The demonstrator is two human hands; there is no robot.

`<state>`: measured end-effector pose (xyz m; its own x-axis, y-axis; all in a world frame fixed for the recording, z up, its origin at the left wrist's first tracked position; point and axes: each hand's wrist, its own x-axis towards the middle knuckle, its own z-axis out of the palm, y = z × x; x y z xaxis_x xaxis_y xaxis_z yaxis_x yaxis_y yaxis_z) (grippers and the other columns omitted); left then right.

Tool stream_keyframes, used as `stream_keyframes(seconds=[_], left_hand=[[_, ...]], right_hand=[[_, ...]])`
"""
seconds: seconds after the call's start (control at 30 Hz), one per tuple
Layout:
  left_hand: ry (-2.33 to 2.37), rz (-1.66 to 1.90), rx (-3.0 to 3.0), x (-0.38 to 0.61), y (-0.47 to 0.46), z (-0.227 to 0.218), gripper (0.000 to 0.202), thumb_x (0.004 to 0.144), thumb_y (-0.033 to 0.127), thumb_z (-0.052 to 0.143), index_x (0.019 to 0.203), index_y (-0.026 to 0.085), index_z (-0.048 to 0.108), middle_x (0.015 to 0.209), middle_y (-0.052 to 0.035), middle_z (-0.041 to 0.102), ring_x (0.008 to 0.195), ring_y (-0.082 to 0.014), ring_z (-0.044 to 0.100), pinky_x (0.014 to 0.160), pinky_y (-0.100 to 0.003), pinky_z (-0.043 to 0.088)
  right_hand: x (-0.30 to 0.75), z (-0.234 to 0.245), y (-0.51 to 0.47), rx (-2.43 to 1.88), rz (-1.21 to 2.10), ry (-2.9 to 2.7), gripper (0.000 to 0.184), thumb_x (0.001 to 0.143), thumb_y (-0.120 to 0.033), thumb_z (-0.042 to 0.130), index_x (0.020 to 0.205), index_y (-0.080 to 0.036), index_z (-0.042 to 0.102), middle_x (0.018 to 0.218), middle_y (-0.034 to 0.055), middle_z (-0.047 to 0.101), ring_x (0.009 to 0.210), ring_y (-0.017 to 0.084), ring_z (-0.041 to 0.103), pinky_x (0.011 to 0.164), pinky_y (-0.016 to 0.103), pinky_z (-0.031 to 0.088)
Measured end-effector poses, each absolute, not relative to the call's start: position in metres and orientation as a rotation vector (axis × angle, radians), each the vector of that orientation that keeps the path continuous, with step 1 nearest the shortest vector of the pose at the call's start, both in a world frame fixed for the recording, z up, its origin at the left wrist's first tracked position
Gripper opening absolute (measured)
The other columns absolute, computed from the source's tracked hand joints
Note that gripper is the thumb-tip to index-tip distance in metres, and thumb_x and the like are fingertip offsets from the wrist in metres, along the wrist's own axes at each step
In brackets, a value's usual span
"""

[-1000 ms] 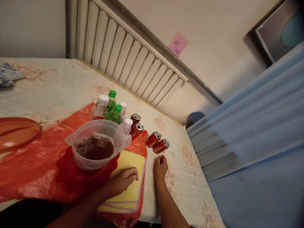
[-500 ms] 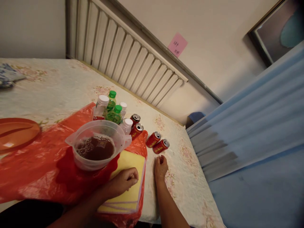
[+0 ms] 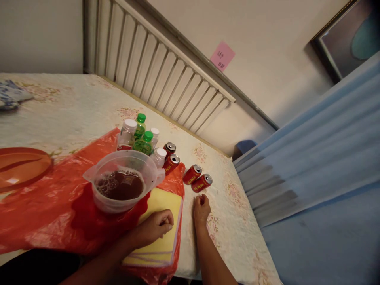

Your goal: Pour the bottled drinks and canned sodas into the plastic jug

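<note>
Left hand [image 3: 158, 225], loosely clenched around nothing visible, rests over folded yellow cloths with purple edging [image 3: 166, 201], on the near right of a wide translucent plastic jug [image 3: 118, 206] of brown liquid [image 3: 117, 190]. Farther right of the jug, the right hand [image 3: 202, 210], also curled and apparently empty, lies near two red metal cans [image 3: 192, 175]. Keeping both forearms clear of the jug should guard against spills.

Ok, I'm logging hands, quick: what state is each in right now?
Left hand: loosely closed, nothing visible in it, over the yellow cloths.
Right hand: loosely closed, nothing visible in it, near a red can.
</note>
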<state>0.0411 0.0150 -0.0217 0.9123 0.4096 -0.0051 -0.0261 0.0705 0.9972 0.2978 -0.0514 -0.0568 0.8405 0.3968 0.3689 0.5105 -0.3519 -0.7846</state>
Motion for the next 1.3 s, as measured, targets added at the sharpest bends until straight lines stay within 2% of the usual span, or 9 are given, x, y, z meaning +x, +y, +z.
stream_keyframes(seconds=[0.3, 0.5, 0.6, 0.7, 0.8, 0.87, 0.97, 1.3], left_hand=[[0.32, 0.338, 1.436, 0.044, 0.016, -0.027, 0.007, 0.076, 0.023, 0.05, 0.082, 0.019, 0.05, 0.065, 0.0067, 0.045, 0.059, -0.0119, 0.048, 0.055, -0.023, 0.037], [0.317, 0.334, 1.433, 0.042, 0.016, -0.021, 0.007, 0.076, 0.024, 0.05, 0.08, 0.019, 0.049, 0.064, 0.0068, 0.045, 0.058, -0.0113, 0.046, 0.055, -0.023, 0.037], [0.322, 0.34, 1.444, 0.04, 0.016, -0.016, 0.007, 0.075, 0.024, 0.05, 0.08, 0.019, 0.049, 0.064, 0.0068, 0.045, 0.058, -0.0111, 0.046, 0.055, -0.023, 0.037], [0.322, 0.337, 1.437, 0.04, 0.016, -0.015, 0.007, 0.075, 0.023, 0.049, 0.08, 0.019, 0.049, 0.065, 0.0066, 0.046, 0.058, -0.0108, 0.046, 0.055, -0.022, 0.037], [0.319, 0.334, 1.425, 0.04, 0.016, -0.015, 0.007, 0.074, 0.022, 0.049, 0.08, 0.019, 0.049, 0.065, 0.0064, 0.046, 0.058, -0.0108, 0.046, 0.055, -0.022, 0.038], [0.314, 0.336, 1.422, 0.039, 0.016, -0.016, 0.007, 0.073, 0.022, 0.049, 0.08, 0.019, 0.05, 0.065, 0.0064, 0.046, 0.058, -0.0109, 0.047, 0.055, -0.022, 0.038], [0.309, 0.339, 1.431, 0.039, 0.015, -0.017, 0.007, 0.073, 0.021, 0.049, 0.08, 0.019, 0.05, 0.064, 0.0067, 0.047, 0.057, -0.0108, 0.047, 0.054, -0.022, 0.037], [0.356, 0.417, 1.502, 0.038, 0.008, -0.027, 0.007, 0.073, 0.02, 0.049, 0.08, 0.019, 0.05, 0.065, 0.0062, 0.047, 0.06, -0.0112, 0.048, 0.056, -0.022, 0.037]], right_hand=[[0.286, -0.048, -0.053, -1.917, -0.123, -0.665, 0.043, 0.08, -0.042, 0.054, 0.108, -0.011, 0.065, 0.084, 0.008, 0.07, 0.076, 0.022, 0.062, 0.076, 0.034, 0.047], [0.256, -0.015, -0.023, -1.791, -0.099, -0.783, 0.034, 0.085, -0.038, 0.052, 0.107, -0.014, 0.063, 0.094, 0.0087, 0.071, 0.085, 0.02, 0.064, 0.082, 0.031, 0.048], [0.246, 0.008, 0.011, -1.695, -0.015, -0.924, 0.04, 0.081, -0.036, 0.058, 0.114, -0.012, 0.06, 0.096, 0.0095, 0.07, 0.088, 0.02, 0.066, 0.084, 0.032, 0.05], [0.24, 0.026, 0.047, -1.726, 0.053, -1.041, 0.059, 0.074, -0.035, 0.068, 0.126, -0.011, 0.054, 0.11, 0.0131, 0.068, 0.092, 0.021, 0.066, 0.086, 0.035, 0.051], [0.235, 0.036, 0.077, -1.82, -0.006, -1.168, 0.074, 0.067, -0.034, 0.075, 0.133, -0.012, 0.05, 0.13, 0.0178, 0.059, 0.109, 0.027, 0.061, 0.097, 0.04, 0.047], [0.231, 0.039, 0.092, -1.866, -0.06, -1.224, 0.078, 0.066, -0.035, 0.077, 0.134, -0.01, 0.049, 0.135, 0.0198, 0.056, 0.121, 0.03, 0.055, 0.104, 0.043, 0.042], [0.225, 0.04, 0.108, -1.916, -0.088, -1.281, 0.08, 0.066, -0.037, 0.077, 0.135, -0.007, 0.048, 0.137, 0.0215, 0.054, 0.128, 0.032, 0.05, 0.109, 0.044, 0.037], [0.21, 0.055, 0.095, -1.872, -0.119, -1.246, 0.068, 0.07, -0.029, 0.072, 0.131, -0.006, 0.053, 0.13, 0.02, 0.06, 0.123, 0.029, 0.055, 0.107, 0.039, 0.04]])
